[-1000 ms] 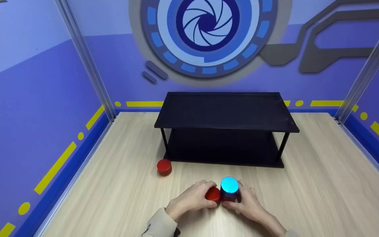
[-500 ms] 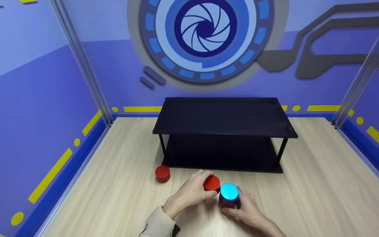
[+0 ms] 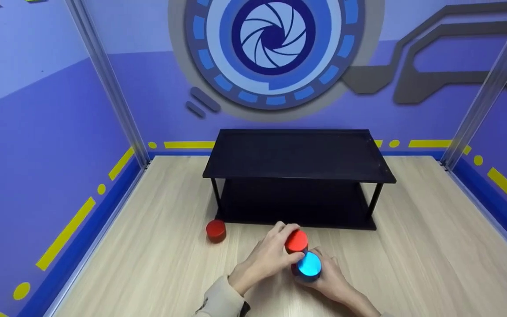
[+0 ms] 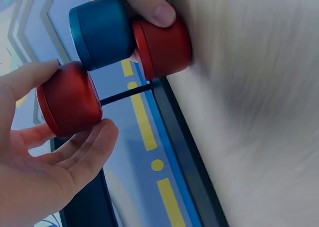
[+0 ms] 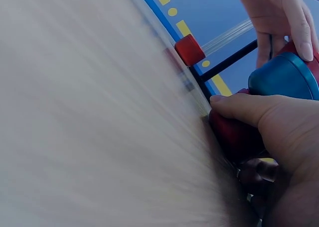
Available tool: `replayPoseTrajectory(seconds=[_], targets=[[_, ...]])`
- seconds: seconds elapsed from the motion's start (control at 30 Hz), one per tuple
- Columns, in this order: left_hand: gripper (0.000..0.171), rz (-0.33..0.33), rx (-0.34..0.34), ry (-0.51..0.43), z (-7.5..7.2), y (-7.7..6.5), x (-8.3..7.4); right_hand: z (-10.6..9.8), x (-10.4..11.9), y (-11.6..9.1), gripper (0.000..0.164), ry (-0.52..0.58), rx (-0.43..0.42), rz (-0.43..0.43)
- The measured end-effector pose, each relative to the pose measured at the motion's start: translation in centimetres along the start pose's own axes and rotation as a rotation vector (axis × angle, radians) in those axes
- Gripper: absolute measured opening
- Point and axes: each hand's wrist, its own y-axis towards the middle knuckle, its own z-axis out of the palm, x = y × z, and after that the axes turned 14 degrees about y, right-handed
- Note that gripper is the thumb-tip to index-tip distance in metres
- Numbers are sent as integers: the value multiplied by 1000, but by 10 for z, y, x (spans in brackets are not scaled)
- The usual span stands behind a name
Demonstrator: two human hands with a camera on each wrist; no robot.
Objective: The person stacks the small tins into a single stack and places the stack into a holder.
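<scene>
Red cylinder (image 3: 297, 241), pinched by the left hand (image 3: 267, 255), perhaps touches the blue cylinder (image 3: 309, 265); the right hand (image 3: 333, 276) grips the lower cylinder (image 4: 167, 50). Stacking seems the step, needing centring next.

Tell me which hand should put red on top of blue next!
Probably the left hand: it holds a raised red cylinder beside the blue cylinder, while the right hand grips the lower red cylinder underneath.

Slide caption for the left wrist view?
Left grip holds a red can aloft; right grip holds a second red can, blue can on top.
</scene>
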Motion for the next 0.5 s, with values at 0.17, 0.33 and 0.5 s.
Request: replayPoseTrajectory(seconds=[0.17, 0.33, 0.5], targets=[[57, 5, -13, 27, 4, -1, -1, -1, 0, -1, 61, -32, 0, -12], [57, 7, -36, 53, 5, -1, -2, -3, 4, 1, 66, -28, 47, 24], [58, 29, -73, 113, 5, 1, -5, -6, 10, 6, 71, -15, 100, 59]])
